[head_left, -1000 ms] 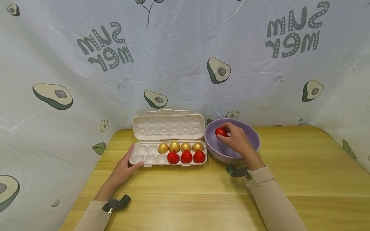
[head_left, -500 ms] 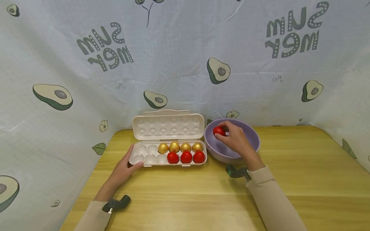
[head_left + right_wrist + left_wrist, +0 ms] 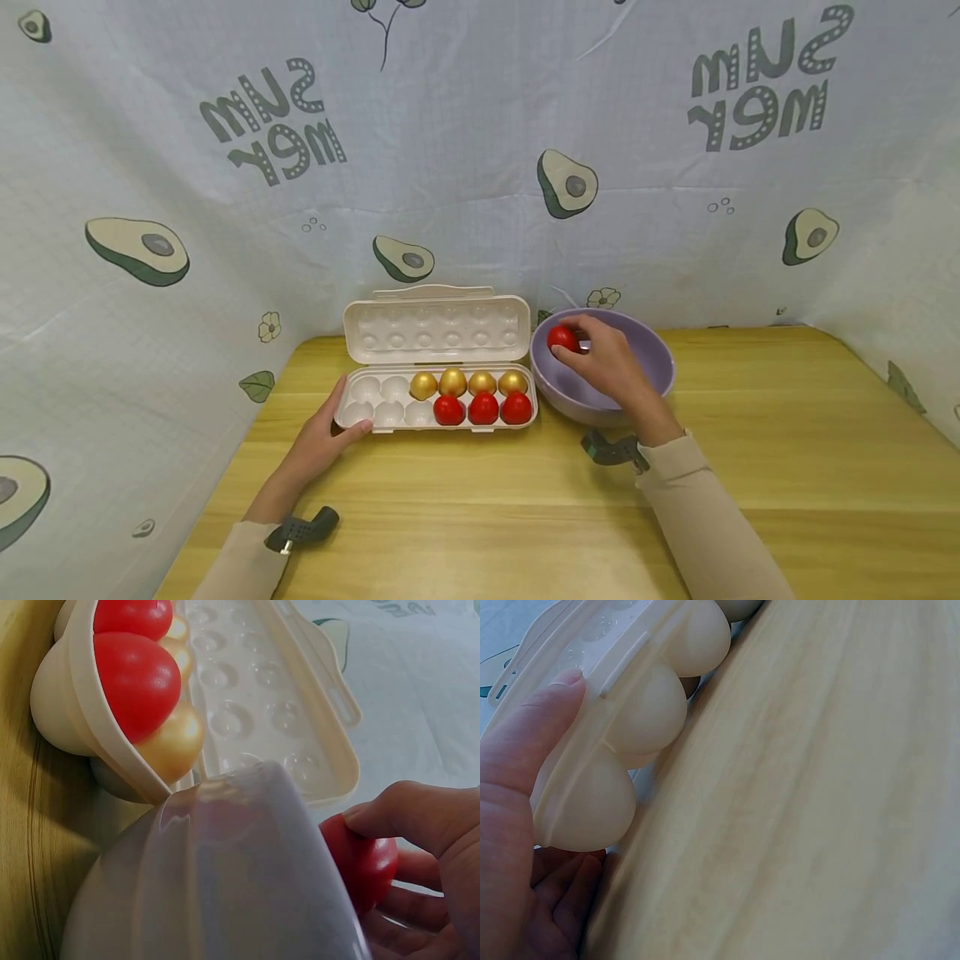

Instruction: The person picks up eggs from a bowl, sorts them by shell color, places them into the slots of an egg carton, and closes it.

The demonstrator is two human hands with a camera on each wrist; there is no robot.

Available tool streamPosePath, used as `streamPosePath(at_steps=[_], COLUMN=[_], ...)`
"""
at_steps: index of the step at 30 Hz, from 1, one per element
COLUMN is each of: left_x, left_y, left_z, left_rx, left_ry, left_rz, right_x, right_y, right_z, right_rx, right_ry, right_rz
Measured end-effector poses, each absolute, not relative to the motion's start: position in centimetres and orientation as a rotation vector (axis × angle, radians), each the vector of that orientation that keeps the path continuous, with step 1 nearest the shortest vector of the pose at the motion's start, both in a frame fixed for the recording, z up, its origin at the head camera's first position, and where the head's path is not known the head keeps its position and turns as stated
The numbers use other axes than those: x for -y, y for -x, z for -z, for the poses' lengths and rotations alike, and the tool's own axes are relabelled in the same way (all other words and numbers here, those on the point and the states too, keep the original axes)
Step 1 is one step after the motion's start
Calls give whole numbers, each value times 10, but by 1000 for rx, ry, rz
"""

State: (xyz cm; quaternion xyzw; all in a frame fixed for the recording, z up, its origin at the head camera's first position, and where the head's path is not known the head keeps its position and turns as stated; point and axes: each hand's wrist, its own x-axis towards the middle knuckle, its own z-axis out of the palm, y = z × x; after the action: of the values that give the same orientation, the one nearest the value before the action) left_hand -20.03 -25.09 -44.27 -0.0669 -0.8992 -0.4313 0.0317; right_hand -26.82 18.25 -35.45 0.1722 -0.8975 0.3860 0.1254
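My right hand (image 3: 606,360) pinches a red egg (image 3: 562,338) over the left part of the purple bowl (image 3: 651,350). In the right wrist view the thumb lies on top of the egg, with fingers behind it; the bowl wall hides part of both. With the left hand (image 3: 318,443) I hold the near left corner of a cream plastic egg box (image 3: 389,413), thumb over the rim and fingers low at its end. Its lid (image 3: 438,331) stands open at the back. Three red eggs (image 3: 483,408) fill the front right cups, with several gold eggs (image 3: 453,382) behind them.
The bowl stands right beside the box's right end on a wooden table (image 3: 480,517). A white cloth (image 3: 480,100) printed with avocados hangs behind and to both sides. Each wrist carries a dark camera mount (image 3: 303,529). Bare cups lie at the box's left.
My right hand has shifted slightly left within the bowl's outline, carrying the red egg toward the egg box. The left hand and the box have stayed in place.
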Motion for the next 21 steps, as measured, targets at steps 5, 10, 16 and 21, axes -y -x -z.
streamPosePath(at_steps=[5,10,16,21], left_x=[251,251,250,250], left_y=[200,200,200,199], left_z=[443,443,442,442], left_rx=[2778,2781,2779,2780], left_ry=[196,191,194,193], left_rz=[1322,1315,1319,1322], right_x=[-179,-177,-173,-171], right_y=[267,265,262,261], right_z=[352,350,346,346], right_rx=[2604,2582,2579,2595], right_ry=[-519,-535,-549,-549], right_rz=[-1109,-1104,-1128,-1146])
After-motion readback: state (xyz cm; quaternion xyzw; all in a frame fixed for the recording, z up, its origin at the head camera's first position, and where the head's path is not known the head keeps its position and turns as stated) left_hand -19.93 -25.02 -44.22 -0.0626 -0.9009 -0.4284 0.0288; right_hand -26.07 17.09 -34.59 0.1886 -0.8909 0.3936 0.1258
